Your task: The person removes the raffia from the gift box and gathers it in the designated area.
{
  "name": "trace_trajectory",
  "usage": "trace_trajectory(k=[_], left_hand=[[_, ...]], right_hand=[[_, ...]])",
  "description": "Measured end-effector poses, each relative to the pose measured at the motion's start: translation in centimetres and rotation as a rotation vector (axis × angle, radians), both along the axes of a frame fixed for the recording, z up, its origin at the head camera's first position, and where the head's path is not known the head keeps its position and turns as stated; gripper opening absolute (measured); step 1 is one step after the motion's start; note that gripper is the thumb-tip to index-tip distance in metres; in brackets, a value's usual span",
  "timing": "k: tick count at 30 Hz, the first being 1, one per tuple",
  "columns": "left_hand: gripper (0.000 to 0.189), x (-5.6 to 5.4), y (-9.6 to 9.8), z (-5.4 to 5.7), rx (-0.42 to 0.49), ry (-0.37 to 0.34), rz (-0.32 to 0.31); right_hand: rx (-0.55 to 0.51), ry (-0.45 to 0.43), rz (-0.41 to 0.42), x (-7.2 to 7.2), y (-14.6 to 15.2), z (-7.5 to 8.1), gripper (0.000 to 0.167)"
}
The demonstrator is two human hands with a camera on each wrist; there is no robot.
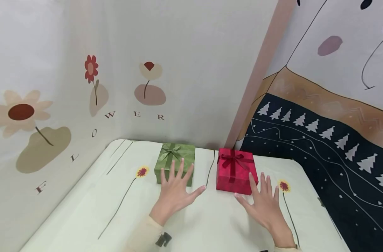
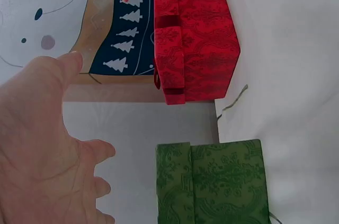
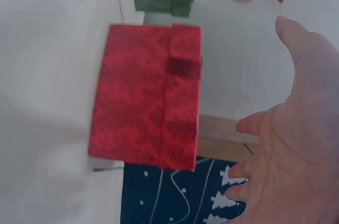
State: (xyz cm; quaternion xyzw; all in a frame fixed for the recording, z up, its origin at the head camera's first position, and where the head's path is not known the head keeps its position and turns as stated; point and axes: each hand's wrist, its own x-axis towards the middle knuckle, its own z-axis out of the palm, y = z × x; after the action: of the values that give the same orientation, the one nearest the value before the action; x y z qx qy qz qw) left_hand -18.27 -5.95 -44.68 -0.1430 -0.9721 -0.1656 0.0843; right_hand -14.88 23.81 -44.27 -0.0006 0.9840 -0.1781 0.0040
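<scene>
A green gift box [image 1: 188,154] with a ribbon bow on its lid stands near the back of the table. To its right is a red gift box [image 1: 224,175], its lid tied with a dark red bow. My left hand [image 1: 175,192], fingers spread and straight, is in front of the green box; its fingertips overlap that box in the head view. My right hand [image 1: 265,206] is spread the same way at the red box's front right corner. Both palms hold nothing. In the left wrist view the red box [image 2: 206,44] and the green box [image 2: 228,181] stand beyond the fingers.
A white cloth with printed flowers covers the table [image 1: 116,196]. Behind it rises a pale wall hanging [image 1: 197,70] with flower prints and letters. On the right hangs a dark blue panel [image 1: 305,150] with white trees.
</scene>
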Motion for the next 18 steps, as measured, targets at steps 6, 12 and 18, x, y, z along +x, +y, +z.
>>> trace_trajectory(k=[6,12,18], left_hand=[[0.091,-1.9,1.5,0.3,-0.023,-0.009,-0.036],[0.089,-4.0,2.6,1.1,-0.044,-0.016,-0.039],[0.088,-6.1,4.3,1.4,-0.019,-0.070,-0.084]], right_hand=[[-0.016,0.027,-0.015,-1.4,1.3,1.6,0.103],[-0.048,0.048,-0.014,-3.4,2.0,3.2,0.102],[-0.136,-0.031,-0.042,-5.7,2.7,3.2,0.100]])
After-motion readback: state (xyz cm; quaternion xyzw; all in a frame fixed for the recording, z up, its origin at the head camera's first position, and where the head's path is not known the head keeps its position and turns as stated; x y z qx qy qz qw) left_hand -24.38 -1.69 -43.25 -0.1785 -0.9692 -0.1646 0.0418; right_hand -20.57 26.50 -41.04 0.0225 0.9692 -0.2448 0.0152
